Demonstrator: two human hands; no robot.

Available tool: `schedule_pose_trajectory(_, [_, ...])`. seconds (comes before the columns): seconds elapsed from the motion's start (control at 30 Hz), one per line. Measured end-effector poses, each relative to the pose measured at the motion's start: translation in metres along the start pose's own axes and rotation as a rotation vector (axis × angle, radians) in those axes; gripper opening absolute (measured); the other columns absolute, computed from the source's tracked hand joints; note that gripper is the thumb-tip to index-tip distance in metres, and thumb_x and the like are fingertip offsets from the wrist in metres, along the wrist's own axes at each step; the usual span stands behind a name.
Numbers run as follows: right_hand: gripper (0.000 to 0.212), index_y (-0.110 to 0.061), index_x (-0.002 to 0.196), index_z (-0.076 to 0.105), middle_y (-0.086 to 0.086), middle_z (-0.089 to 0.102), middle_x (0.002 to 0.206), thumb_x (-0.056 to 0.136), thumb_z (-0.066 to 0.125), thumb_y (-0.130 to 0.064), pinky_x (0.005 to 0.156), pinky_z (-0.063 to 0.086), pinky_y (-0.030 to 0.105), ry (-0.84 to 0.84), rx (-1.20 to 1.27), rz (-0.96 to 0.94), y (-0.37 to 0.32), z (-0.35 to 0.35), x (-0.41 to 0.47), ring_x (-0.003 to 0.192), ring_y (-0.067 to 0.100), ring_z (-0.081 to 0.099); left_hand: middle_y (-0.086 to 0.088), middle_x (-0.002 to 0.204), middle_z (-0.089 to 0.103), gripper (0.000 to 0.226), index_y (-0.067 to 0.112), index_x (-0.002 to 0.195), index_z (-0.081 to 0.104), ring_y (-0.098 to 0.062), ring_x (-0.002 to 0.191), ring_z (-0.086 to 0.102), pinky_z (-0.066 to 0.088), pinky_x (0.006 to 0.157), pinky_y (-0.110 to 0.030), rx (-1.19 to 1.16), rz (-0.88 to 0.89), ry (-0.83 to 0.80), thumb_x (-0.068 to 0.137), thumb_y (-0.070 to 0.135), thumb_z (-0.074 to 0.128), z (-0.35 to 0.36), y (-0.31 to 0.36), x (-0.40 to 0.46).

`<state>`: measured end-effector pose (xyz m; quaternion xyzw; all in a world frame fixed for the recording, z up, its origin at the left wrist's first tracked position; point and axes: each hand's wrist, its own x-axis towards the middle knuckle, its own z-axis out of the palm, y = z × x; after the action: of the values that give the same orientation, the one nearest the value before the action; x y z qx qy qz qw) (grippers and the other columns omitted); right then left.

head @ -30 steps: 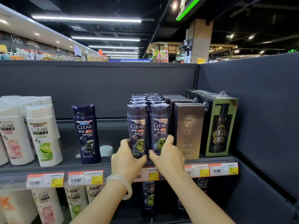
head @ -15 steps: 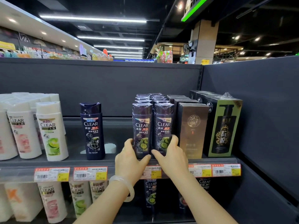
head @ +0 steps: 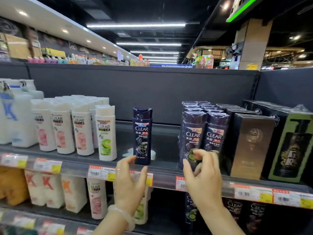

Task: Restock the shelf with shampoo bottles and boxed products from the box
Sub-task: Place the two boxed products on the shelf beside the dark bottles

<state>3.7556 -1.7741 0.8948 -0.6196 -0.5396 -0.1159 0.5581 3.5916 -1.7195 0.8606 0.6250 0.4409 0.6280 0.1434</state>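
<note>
- Store aisle, dark shelf at chest height, price-tag rail along its near lip; no supply box in view.
- Left hand in front of the rail, fingers loosely spread, holding nothing, fingertips just below the lone dark bottle.
- Right hand fingers loosely curled, empty, at the foot of the wrapped bottle pack; contact unclear.
- Risk: lone bottle stands upright near the lip; a left-hand brush could tip it off.
- Risk: pack front sits at the lip; a finger snag on the wrap could drag it out.
- Open room: floor between lone bottle and pack, running back to the far wall.
- Tight: white bottles left, brown box touching the pack's right, black-green box beyond.
</note>
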Motion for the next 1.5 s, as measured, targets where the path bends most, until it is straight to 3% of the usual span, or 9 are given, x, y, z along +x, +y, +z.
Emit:
schedule_pose_trajectory(0.1, [0.037, -0.022, 0.103, 0.048, -0.002, 0.044, 0.103, 0.077, 0.073, -0.020, 0.057, 0.035, 0.013, 0.168, 0.078, 0.247, 0.019, -0.007, 0.005, 0.059, 0.006, 0.052, 0.020, 0.096, 0.054, 0.043, 0.039, 0.098, 0.048, -0.001, 0.094, 0.055, 0.039, 0.081, -0.009, 0.007, 0.075, -0.066, 0.077, 0.010, 0.072, -0.001, 0.001, 0.003])
schedule_pose_trajectory(0.17, [0.053, -0.016, 0.120, 0.044, 0.004, 0.044, 0.118, 0.077, 0.073, -0.026, 0.060, 0.035, 0.012, 0.114, 0.034, 0.382, 0.033, -0.012, 0.006, 0.066, 0.004, 0.055, 0.020, 0.096, 0.055, 0.032, 0.026, 0.101, 0.057, 0.001, 0.093, 0.056, 0.042, 0.084, -0.010, -0.002, 0.142, -0.157, 0.078, 0.008, 0.071, 0.008, 0.008, -0.003])
schedule_pose_trajectory(0.27, [0.073, -0.015, 0.134, 0.034, 0.006, 0.044, 0.133, 0.075, 0.074, -0.034, 0.083, 0.044, 0.033, -0.003, -0.064, 0.417, 0.041, -0.012, 0.011, 0.109, 0.022, 0.053, 0.018, 0.109, 0.052, 0.034, 0.015, 0.116, 0.057, 0.001, 0.104, 0.052, 0.040, 0.093, -0.015, -0.025, 0.176, -0.365, 0.083, 0.017, 0.066, 0.034, 0.027, -0.011])
schedule_pose_trajectory(0.33, [0.079, -0.016, 0.135, 0.032, 0.005, 0.047, 0.135, 0.073, 0.075, -0.038, 0.090, 0.043, 0.039, -0.021, -0.099, 0.421, 0.044, -0.012, 0.017, 0.121, 0.024, 0.048, 0.022, 0.118, 0.040, 0.049, 0.019, 0.131, 0.044, 0.007, 0.113, 0.039, 0.030, 0.098, -0.012, -0.054, 0.128, -0.443, 0.086, 0.027, 0.062, 0.052, 0.041, -0.010])
schedule_pose_trajectory(0.47, [0.080, -0.019, 0.131, 0.032, 0.004, 0.053, 0.129, 0.070, 0.076, -0.045, 0.078, 0.045, 0.034, -0.062, -0.191, 0.455, 0.046, -0.014, 0.027, 0.114, 0.024, 0.053, 0.023, 0.122, 0.037, 0.062, 0.023, 0.137, 0.033, 0.005, 0.115, 0.037, 0.034, 0.099, -0.019, -0.077, 0.019, -0.516, 0.084, 0.029, 0.064, 0.078, 0.051, 0.004])
schedule_pose_trajectory(0.57, [0.074, -0.018, 0.126, 0.033, 0.003, 0.057, 0.123, 0.072, 0.074, -0.046, 0.073, 0.046, 0.033, -0.091, -0.257, 0.460, 0.047, -0.012, 0.029, 0.108, 0.024, 0.056, 0.010, 0.122, 0.052, 0.055, 0.024, 0.131, 0.039, -0.007, 0.111, 0.051, 0.044, 0.094, -0.028, -0.036, -0.014, -0.547, 0.082, 0.028, 0.066, 0.088, 0.048, 0.011])
schedule_pose_trajectory(0.8, [0.073, -0.018, 0.130, 0.032, 0.002, 0.059, 0.118, 0.075, 0.071, -0.045, 0.075, 0.051, 0.034, -0.073, -0.317, 0.468, 0.048, -0.015, 0.027, 0.103, 0.024, 0.059, 0.004, 0.111, 0.061, 0.033, 0.022, 0.117, 0.052, -0.014, 0.101, 0.058, 0.049, 0.091, -0.037, 0.007, -0.076, -0.551, 0.086, 0.027, 0.062, 0.094, 0.040, 0.017])
schedule_pose_trajectory(1.17, [0.070, -0.016, 0.134, 0.028, 0.004, 0.059, 0.119, 0.081, 0.064, -0.042, 0.079, 0.053, 0.041, -0.132, -0.307, 0.423, 0.046, -0.019, 0.027, 0.099, 0.024, 0.061, 0.006, 0.110, 0.063, 0.032, 0.024, 0.115, 0.054, -0.012, 0.101, 0.059, 0.049, 0.092, -0.036, 0.042, -0.087, -0.523, 0.085, 0.027, 0.063, 0.096, 0.037, 0.014])
schedule_pose_trajectory(1.5, [0.075, -0.015, 0.138, 0.023, 0.004, 0.058, 0.125, 0.083, 0.059, -0.050, 0.079, 0.049, 0.032, -0.207, -0.336, 0.387, 0.053, -0.025, 0.025, 0.108, 0.022, 0.059, 0.007, 0.111, 0.061, 0.034, 0.025, 0.116, 0.052, -0.007, 0.101, 0.058, 0.049, 0.093, -0.031, 0.011, -0.035, -0.539, 0.085, 0.025, 0.064, 0.094, 0.035, 0.012])
